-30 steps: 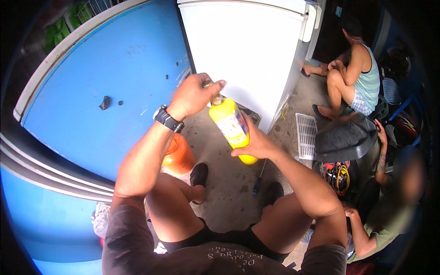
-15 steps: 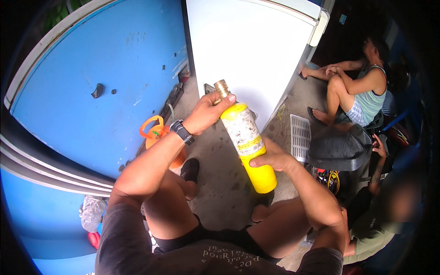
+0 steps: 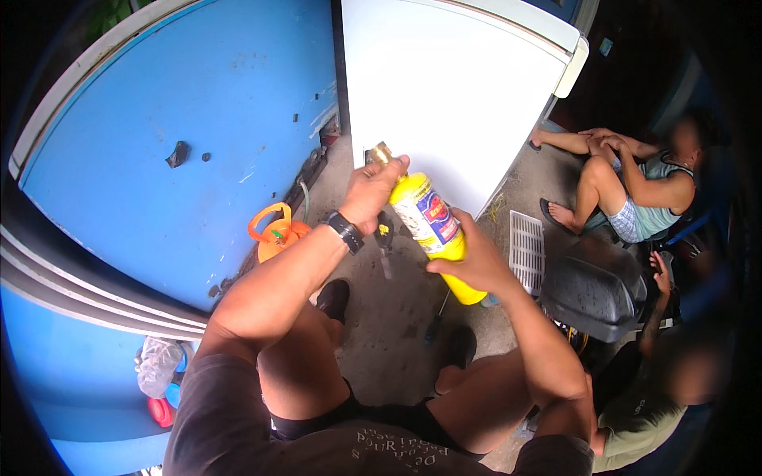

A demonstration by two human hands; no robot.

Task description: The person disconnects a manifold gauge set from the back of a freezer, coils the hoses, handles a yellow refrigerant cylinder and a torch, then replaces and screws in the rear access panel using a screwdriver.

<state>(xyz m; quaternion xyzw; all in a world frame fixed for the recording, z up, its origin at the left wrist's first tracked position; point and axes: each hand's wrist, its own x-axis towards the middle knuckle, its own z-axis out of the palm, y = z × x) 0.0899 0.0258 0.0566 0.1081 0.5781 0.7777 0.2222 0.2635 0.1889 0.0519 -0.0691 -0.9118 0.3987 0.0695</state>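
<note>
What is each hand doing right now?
Left hand: closed on the brass fitting atop the yellow cylinder.
Right hand: closed around the yellow cylinder, lower down.

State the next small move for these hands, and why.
Probably a small twist of the brass fitting with the left hand while the right hand steadies the yellow cylinder: the left is closed around that end, the right around the body.

One yellow canister (image 3: pixel 434 226) was there. The person (image 3: pixel 317 448) had one left hand (image 3: pixel 373 194) and one right hand (image 3: pixel 476 258), one wristwatch (image 3: pixel 347 232) and two dark shoes (image 3: pixel 333 298). Around were counted also one orange container (image 3: pixel 270 250), one white grate (image 3: pixel 525 247), one black plastic cover (image 3: pixel 594 287), one clear plastic bag (image 3: pixel 159 366) and two other people (image 3: pixel 667 186).
</note>
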